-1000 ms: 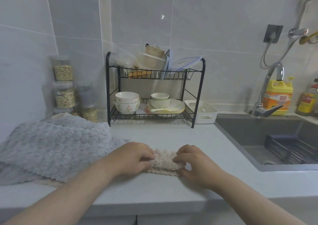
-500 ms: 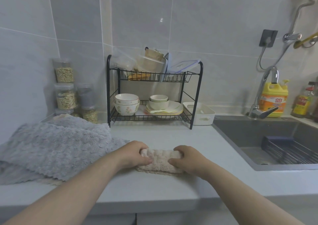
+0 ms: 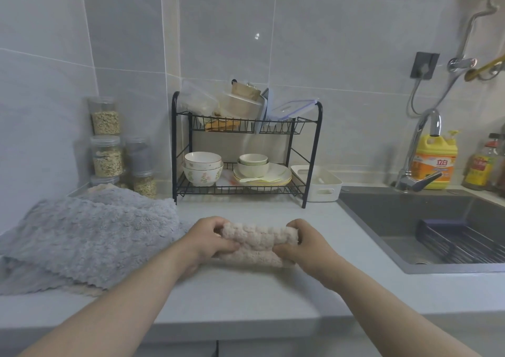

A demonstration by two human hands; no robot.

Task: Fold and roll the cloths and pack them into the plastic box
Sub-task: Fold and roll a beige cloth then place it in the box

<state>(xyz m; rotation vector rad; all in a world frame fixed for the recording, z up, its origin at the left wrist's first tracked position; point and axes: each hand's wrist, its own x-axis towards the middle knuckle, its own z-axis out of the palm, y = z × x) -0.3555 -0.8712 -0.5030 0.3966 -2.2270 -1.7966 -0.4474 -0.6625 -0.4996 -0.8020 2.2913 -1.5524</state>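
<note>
Both hands, left hand (image 3: pixel 210 240) and right hand (image 3: pixel 303 244), fingers clamped on beige cloth roll (image 3: pixel 258 243); long axis left-right.

Head view, downward over near countertop (image 3: pixel 246 296)

The only writing I can make out is the two red characters 立白 on the orange label of the yellow detergent bottle (image 3: pixel 434 162) behind the tap, while the label on the small bottle (image 3: pixel 481 165) beside it is too blurred to read
</note>
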